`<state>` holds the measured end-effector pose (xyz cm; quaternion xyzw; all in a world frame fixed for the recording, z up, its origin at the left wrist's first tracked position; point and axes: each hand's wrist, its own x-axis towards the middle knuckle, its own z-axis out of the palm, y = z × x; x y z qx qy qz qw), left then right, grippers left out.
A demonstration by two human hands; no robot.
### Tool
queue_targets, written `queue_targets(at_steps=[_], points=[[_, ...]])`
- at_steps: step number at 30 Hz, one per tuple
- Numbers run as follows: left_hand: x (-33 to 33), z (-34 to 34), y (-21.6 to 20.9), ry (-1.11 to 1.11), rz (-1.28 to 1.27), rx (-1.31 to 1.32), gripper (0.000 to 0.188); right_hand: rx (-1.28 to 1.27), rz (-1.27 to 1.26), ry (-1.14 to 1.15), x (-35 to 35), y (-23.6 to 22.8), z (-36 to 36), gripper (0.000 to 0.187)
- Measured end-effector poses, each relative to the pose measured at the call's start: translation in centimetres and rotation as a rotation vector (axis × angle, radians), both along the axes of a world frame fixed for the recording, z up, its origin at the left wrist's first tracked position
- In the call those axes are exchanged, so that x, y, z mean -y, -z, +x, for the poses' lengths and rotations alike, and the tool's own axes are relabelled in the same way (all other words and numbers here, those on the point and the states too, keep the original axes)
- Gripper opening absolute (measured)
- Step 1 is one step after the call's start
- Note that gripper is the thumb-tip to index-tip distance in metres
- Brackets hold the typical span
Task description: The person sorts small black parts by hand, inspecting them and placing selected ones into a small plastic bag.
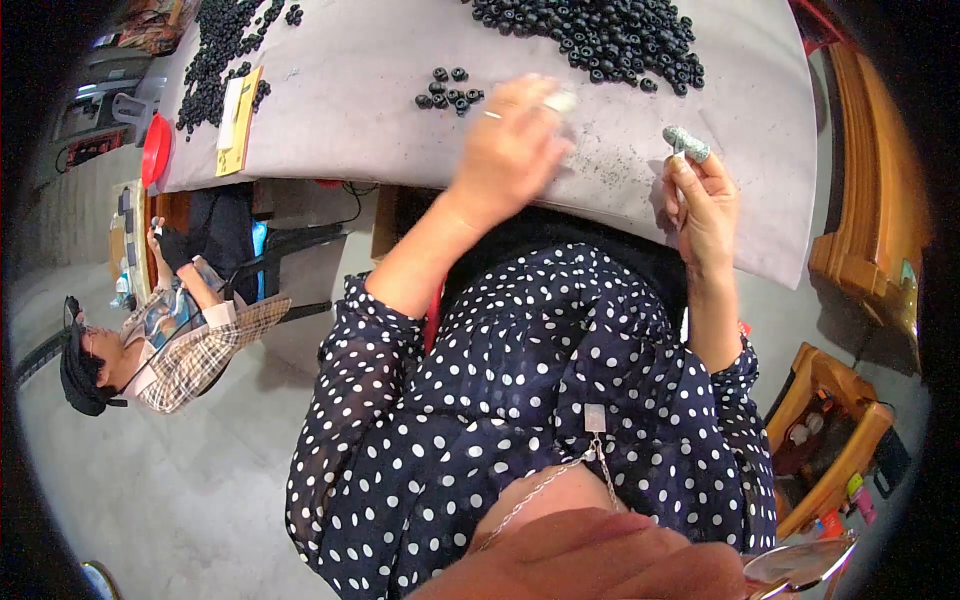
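Note:
My left hand [510,152], a ring on one finger, is over the table beside a small group of black round beads [438,88]. Motion smears its fingers, and a pale wrapping shows near the fingertips. I cannot make out whether it touches a bead. Farther right, my right hand [706,210] is raised near the table's right edge. Grey-green wrapping [686,142] covers its index finger. Thumb and fingers pinch a slim white piece [681,165], mostly hidden by the hand. Fine dark crumbs [622,165] lie on the cloth between the hands.
A large heap of black beads [610,40] covers the far middle of the table [350,150], with another heap [212,60] at far left. Near that heap lies a yellow-and-white card [238,125]. A red bowl [156,150] is at the left edge. Another person [165,340] sits at left.

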<state>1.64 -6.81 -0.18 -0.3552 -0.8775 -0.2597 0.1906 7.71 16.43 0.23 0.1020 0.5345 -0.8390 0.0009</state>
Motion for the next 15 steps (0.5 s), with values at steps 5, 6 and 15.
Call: queue_targets(at_steps=[5, 6, 15], points=[[-4.5, 2.0, 0.1, 0.072, -0.29, 0.157, 0.074, -0.015, -0.006, 0.033, -0.3, -0.5, 0.2, 0.023], [-4.8, 2.5, 0.2, 0.156, -0.32, 0.17, 0.077, -0.037, 0.0, 0.051, -0.4, -0.7, 0.2, 0.023], [-2.6, 5.8, -0.1, 0.488, -0.364, 0.232, 0.077, -0.097, 0.025, 0.05, -0.1, -0.7, 0.8, 0.021]])
